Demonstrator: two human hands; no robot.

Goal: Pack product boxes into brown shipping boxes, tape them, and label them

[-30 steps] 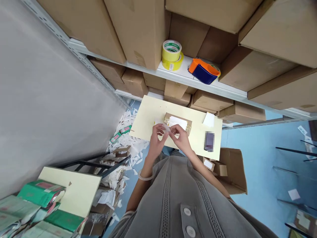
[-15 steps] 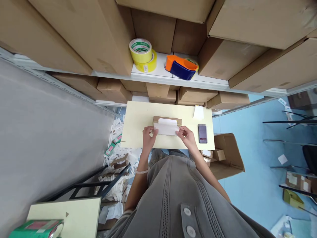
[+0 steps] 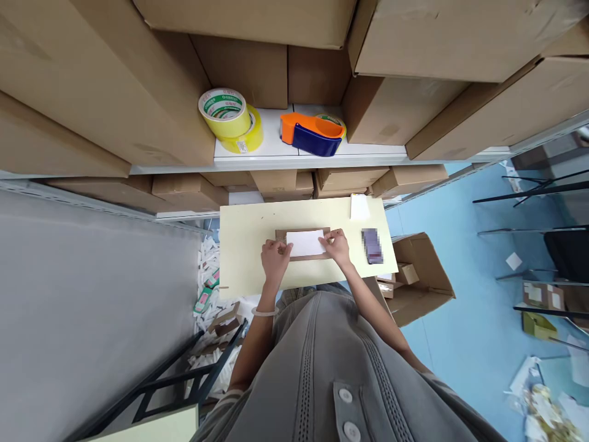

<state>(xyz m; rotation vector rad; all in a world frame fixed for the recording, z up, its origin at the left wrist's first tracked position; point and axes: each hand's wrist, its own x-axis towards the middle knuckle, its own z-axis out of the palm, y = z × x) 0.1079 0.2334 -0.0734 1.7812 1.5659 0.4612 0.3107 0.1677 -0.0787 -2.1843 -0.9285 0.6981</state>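
A white paper label (image 3: 305, 243) lies over the top of a small brown cardboard box (image 3: 304, 258) on the cream table (image 3: 243, 245). Fingers closed, my left hand (image 3: 275, 258) pinches the label's left end. At the other end my right hand (image 3: 337, 247) grips the right edge between thumb and fingertips. Whether the label is flat against the box all over, I cannot tell. To the right of my right hand rests a phone (image 3: 372, 245), its screen blurred. A small stack of white paper (image 3: 359, 207) sits at the table's back right.
Above the table a shelf holds yellow tape rolls (image 3: 230, 120), an orange and blue tape dispenser (image 3: 313, 134) and large cardboard boxes (image 3: 414, 110). An open carton (image 3: 423, 282) with small boxes stands at the right. Paper scraps (image 3: 209, 258) cover the floor at left.
The white label, earlier partly lifted toward me with another white area behind it, now lies across the box as one rectangle. Both hands still hold its ends. The camera view has shifted.
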